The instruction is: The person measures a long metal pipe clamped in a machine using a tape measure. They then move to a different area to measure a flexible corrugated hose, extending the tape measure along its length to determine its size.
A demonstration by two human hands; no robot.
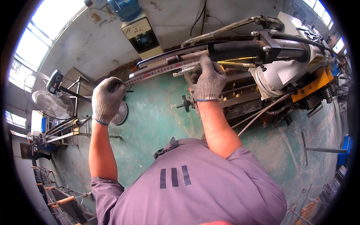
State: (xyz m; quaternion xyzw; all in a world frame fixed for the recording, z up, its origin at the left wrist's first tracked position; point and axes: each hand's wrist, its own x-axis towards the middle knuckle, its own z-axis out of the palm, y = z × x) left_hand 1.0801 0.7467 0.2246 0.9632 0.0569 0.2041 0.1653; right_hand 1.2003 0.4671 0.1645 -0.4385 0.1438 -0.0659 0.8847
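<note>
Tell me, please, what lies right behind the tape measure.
A metal rod runs along behind the tape measure; whatever lies directly beneath the strip or the right hand is covered and cannot be seen.

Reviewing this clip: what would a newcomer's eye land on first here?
Likely first is the numbered measuring tape stretched between the left gloved hand and the right gloved hand, just above the middle of the view. Next comes the bulky machine filling the upper right, with its black cylinder. The water dispenser stands by the wall at top, left of centre.
</note>
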